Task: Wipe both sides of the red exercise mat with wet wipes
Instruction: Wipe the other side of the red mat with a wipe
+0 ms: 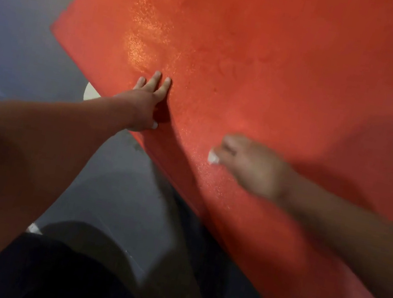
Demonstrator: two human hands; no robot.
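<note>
The left forearm filled the near corner of the view and led to the left hand (146, 99), which lay flat, fingers straight, on the red exercise mat (284, 59) just inside its near edge. The mat was spread on the grey floor (12, 37), its long axis running from upper left to lower right. The blurred right hand (248, 163) was curled round a white wet wipe (213, 157), seemingly pressing it to the mat. Most of the mat lay beyond and to the right of the wipe, nearer the right hand
</note>
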